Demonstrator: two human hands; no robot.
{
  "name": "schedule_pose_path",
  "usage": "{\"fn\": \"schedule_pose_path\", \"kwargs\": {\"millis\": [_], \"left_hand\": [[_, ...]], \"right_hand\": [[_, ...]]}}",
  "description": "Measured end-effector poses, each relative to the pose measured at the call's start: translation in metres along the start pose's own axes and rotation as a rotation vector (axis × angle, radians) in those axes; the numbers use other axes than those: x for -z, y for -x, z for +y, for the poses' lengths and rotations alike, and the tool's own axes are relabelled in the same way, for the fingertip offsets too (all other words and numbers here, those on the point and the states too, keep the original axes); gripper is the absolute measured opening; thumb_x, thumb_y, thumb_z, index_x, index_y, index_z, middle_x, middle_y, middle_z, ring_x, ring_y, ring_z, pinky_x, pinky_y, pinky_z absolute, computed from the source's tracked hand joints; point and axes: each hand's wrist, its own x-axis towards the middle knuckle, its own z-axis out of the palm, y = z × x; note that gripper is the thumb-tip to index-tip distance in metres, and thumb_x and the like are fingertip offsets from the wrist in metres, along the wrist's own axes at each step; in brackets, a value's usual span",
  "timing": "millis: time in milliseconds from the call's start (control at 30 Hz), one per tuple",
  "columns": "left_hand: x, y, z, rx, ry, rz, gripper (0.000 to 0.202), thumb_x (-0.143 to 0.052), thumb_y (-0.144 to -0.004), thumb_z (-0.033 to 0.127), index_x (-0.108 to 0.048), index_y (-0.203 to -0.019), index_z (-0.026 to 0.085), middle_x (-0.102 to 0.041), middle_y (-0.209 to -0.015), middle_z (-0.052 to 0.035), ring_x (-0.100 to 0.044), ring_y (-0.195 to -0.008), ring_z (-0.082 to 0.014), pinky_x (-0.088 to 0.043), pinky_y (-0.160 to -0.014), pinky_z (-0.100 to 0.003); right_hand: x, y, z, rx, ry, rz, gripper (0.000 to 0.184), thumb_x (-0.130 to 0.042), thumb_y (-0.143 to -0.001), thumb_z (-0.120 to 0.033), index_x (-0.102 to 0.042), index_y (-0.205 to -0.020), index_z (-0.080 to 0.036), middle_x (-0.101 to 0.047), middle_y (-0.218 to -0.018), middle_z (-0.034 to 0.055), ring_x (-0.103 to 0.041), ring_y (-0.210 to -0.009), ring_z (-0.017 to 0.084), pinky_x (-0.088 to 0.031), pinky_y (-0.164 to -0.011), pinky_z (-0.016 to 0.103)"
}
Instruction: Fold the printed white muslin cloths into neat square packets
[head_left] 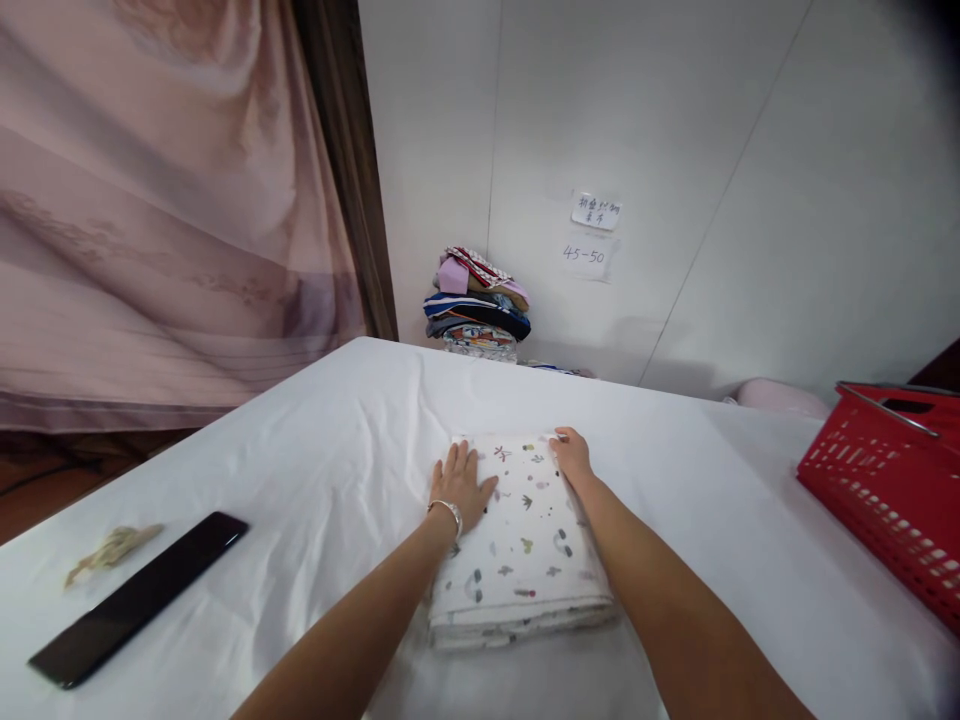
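A folded white cloth (525, 540) with small printed motifs lies in several layers in front of me. My left hand (459, 488), with a silver bracelet at the wrist, rests flat on its upper left part, fingers spread. At the far right corner, my right hand (571, 455) has its fingers curled over the cloth's edge and grips it. The underside of the cloth and the right thumb are hidden.
The white-covered table (337, 470) carries a black flat object (142, 595) and a knotted beige strip (112, 550) on the left. A red plastic basket (885, 480) stands at the right. Beyond the far edge are stacked folded fabrics (480, 305) by the wall.
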Motion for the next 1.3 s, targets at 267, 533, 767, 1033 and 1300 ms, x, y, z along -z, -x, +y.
{"fn": "schedule_pose_path", "kwargs": {"millis": [267,533,767,1033,1300], "left_hand": [[-0.001,0.001,0.001,0.012,0.001,0.001,0.068,-0.024,-0.083,0.055,-0.027,-0.137,0.014,-0.009,-0.147,-0.007,-0.001,-0.135,-0.0253,-0.01,-0.106,-0.046],[0.002,0.0,0.002,0.007,0.005,0.007,0.067,-0.025,-0.082,0.054,-0.029,-0.136,0.014,-0.011,-0.147,-0.0078,-0.003,-0.134,-0.0266,-0.012,-0.106,-0.047],[0.009,0.003,0.005,0.018,-0.02,-0.02,0.068,-0.024,-0.083,0.054,-0.028,-0.136,0.013,-0.01,-0.147,-0.0073,-0.003,-0.134,-0.0255,-0.013,-0.106,-0.046],[0.005,-0.002,0.003,0.016,-0.033,-0.025,0.07,-0.023,-0.082,0.055,-0.026,-0.137,0.012,-0.009,-0.147,-0.0075,-0.002,-0.135,-0.025,-0.013,-0.106,-0.045],[0.027,0.019,0.024,-0.098,-0.028,0.0,0.078,-0.017,-0.08,0.065,-0.025,-0.138,0.013,-0.01,-0.147,-0.0076,-0.003,-0.135,-0.0254,-0.006,-0.107,-0.048]], "right_hand": [[0.014,0.006,-0.006,-0.027,0.07,-0.068,0.052,-0.045,-0.078,-0.045,-0.049,-0.12,-0.014,-0.058,-0.111,0.0104,-0.055,-0.099,0.02,-0.04,-0.081,0.027],[0.013,0.029,-0.004,-0.016,0.154,-0.107,0.044,-0.041,-0.081,-0.037,-0.045,-0.122,-0.021,-0.058,-0.112,0.0079,-0.055,-0.099,0.021,-0.039,-0.081,0.028],[0.023,0.036,-0.009,-0.034,0.175,-0.135,0.061,-0.043,-0.08,-0.044,-0.035,-0.131,-0.012,-0.052,-0.122,0.0145,-0.048,-0.11,0.025,-0.035,-0.089,0.031],[0.042,0.09,0.008,-0.008,0.15,-0.234,0.07,-0.043,-0.079,-0.049,-0.024,-0.137,-0.014,-0.053,-0.119,0.0144,-0.051,-0.106,0.025,-0.037,-0.086,0.032],[0.045,0.116,0.022,0.04,0.168,-0.229,0.069,-0.044,-0.08,-0.045,-0.023,-0.137,-0.011,-0.061,-0.104,0.014,-0.057,-0.093,0.024,-0.041,-0.076,0.032]]}}
